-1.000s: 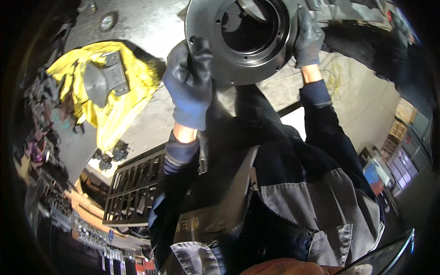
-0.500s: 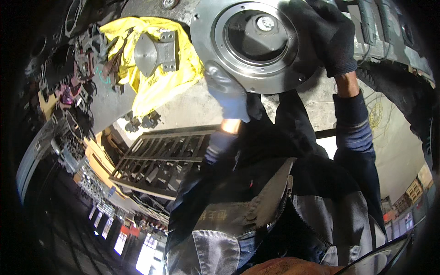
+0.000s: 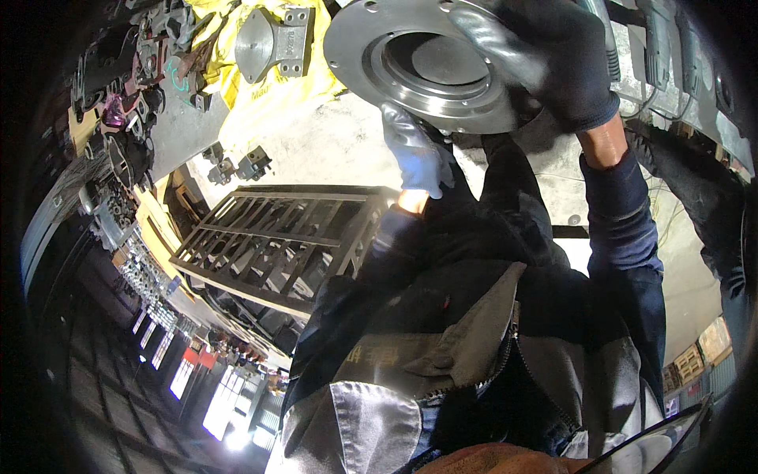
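Observation:
A large round grey metal flange (image 3: pixel 355 67) with a stepped central bore and bolt holes is tilted between my hands. My right hand (image 3: pixel 545 67), in a dark glove, lies over its far right rim with the fingers reaching across the face, closed on it. At the near left edge my left hand (image 3: pixel 414 154), in a grey-blue coated glove, holds the rim; part of its grip is hidden under the flange. To the left, a machined metal bracket (image 3: pixel 272 46) with a rounded plate and a drilled block rests on a yellow plastic bag (image 3: pixel 300 91).
Several dark metal parts (image 3: pixel 134 75) crowd the far left. Small black blocks (image 3: pixel 253 163) sit near a slatted metal rack (image 3: pixel 276 237) left of my legs. Hand tools with cables (image 3: pixel 655 47) lie at right, by another person's dark-clothed leg (image 3: pixel 703 174).
The flange has tipped, so its bore looks narrower. My right hand has moved further over the rim and face. My left hand sits lower and further right in the view, which has shifted.

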A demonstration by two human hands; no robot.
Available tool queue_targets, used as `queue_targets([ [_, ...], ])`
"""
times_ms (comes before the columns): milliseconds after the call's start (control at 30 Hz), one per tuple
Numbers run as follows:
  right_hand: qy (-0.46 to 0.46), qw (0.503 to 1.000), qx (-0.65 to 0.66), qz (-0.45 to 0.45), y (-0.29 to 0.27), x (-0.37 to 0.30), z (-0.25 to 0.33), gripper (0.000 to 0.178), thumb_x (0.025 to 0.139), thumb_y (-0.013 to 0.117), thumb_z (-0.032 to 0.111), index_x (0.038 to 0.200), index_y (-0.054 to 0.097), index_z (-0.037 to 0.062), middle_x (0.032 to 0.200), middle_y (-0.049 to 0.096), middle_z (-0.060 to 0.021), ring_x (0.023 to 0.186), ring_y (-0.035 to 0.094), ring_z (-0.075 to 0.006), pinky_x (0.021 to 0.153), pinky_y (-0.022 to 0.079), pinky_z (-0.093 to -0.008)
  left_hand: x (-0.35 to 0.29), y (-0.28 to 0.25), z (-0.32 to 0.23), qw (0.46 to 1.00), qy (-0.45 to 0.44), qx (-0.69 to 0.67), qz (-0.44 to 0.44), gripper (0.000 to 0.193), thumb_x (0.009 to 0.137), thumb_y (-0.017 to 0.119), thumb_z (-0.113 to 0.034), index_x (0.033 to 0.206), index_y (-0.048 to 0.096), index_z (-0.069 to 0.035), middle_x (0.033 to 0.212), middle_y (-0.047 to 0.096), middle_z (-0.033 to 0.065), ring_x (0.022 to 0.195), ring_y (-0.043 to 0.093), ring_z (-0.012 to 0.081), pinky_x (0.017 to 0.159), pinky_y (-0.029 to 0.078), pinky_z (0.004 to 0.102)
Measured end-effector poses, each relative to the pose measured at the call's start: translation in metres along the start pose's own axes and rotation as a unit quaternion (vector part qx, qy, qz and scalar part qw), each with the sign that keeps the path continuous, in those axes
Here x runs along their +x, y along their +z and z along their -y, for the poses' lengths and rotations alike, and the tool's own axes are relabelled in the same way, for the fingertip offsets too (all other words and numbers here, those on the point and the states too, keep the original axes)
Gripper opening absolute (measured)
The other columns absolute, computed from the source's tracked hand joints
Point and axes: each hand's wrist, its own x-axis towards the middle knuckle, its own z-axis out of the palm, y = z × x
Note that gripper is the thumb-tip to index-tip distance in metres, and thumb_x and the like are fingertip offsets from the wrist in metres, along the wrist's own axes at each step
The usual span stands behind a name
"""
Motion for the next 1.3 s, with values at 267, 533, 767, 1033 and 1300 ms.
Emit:
queue_targets([
  [267, 0.021, 0.980, 0.195, -0.027, 0.001, -0.002, -0.001, 0.022, 0.089, 0.083, 0.018, 0.083, 0.075, -0.0002, 0.072, 0.073, -0.0134, 0.064, 0.070, -0.0181, 0.059, 0.054, -0.0326, 0.013, -0.008, 0.006, 0.994, 0.051, 0.100, -0.001, 0.053, 0.111, 0.048, -0.053, 0.130, 0.053, -0.004, 0.106, 0.063, 0.0049, 0.087, 0.064, 0.0119, 0.072, 0.056, 0.0260],
  [533, -0.036, 0.978, -0.198, -0.059, 0.001, 0.009, -0.032, 0.022, 0.091, 0.081, 0.026, 0.087, 0.076, 0.0045, 0.091, 0.078, -0.0115, 0.075, 0.074, -0.0290, 0.068, 0.060, -0.0391, 0.012, 0.004, -0.056, 0.986, -0.037, 0.159, 0.030, 0.065, 0.111, 0.046, -0.055, 0.133, 0.055, 0.006, 0.105, 0.068, 0.0092, 0.092, 0.065, 0.0144, 0.079, 0.057, 0.0304],
  [767, 0.070, 0.978, -0.194, -0.024, -0.001, 0.027, -0.072, 0.032, 0.090, 0.076, 0.040, 0.109, 0.077, 0.0149, 0.097, 0.077, -0.0167, 0.091, 0.074, -0.0398, 0.081, 0.058, -0.0480, -0.002, 0.065, -0.121, 0.820, 0.342, 0.440, 0.131, 0.074, 0.084, 0.084, -0.030, 0.142, 0.053, 0.004, 0.124, 0.064, 0.0231, 0.120, 0.061, 0.0407, 0.110, 0.045, 0.0506],
  [1033, 0.210, 0.970, -0.120, -0.029, -0.024, 0.046, -0.082, 0.059, 0.100, 0.058, 0.062, 0.115, 0.077, 0.0076, 0.110, 0.077, -0.0198, 0.105, 0.072, -0.0403, 0.092, 0.056, -0.0470, 0.033, 0.151, -0.110, 0.746, 0.338, 0.554, 0.150, 0.086, 0.075, 0.087, -0.032, 0.141, 0.049, 0.007, 0.095, 0.068, 0.0207, 0.086, 0.068, 0.0404, 0.079, 0.053, 0.0500],
  [1300, 0.281, 0.947, -0.028, -0.150, -0.026, -0.010, -0.115, 0.043, 0.103, 0.064, 0.038, 0.114, 0.073, -0.0033, 0.102, 0.073, -0.0297, 0.094, 0.072, -0.0429, 0.082, 0.055, -0.0463, 0.059, 0.162, -0.144, 0.595, 0.327, 0.656, 0.329, 0.067, 0.071, 0.083, -0.040, 0.120, 0.065, 0.002, 0.093, 0.072, 0.0158, 0.087, 0.070, 0.0315, 0.088, 0.049, 0.0438],
])
